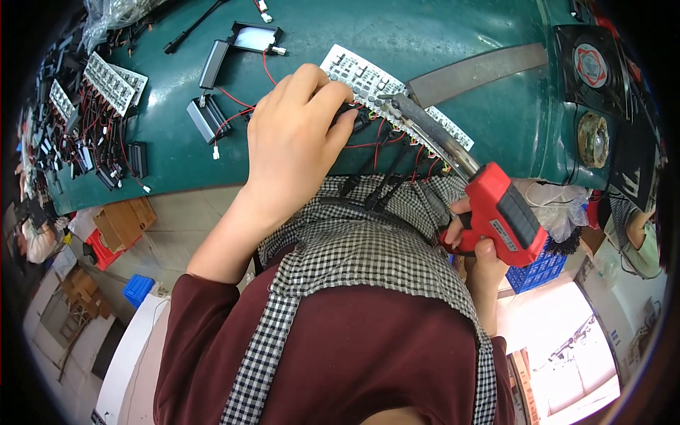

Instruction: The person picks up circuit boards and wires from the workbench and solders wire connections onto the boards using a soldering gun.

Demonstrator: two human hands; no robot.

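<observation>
In my right hand (476,237) is a red and black soldering gun (504,216), its fingers wrapped round the handle. The gun's long metal barrel points up and left, and its tip lies over a white circuit board strip (361,74). My left hand (301,131) is closed in a pinch at the strip's near edge, close to the tip. Something dark shows between thumb and forefinger, too small and covered to name. Red wires (379,134) hang from the strip's near edge. Black open cases (207,119) with red leads and white plugs lie left of my left hand.
A grey flat bar (478,74) lies across the strip's far side. At the left are a heap of black wired parts (92,152) and more white boards (110,81). A black fan (591,65) and a round amber dish (593,139) sit at the right of the green table (170,166).
</observation>
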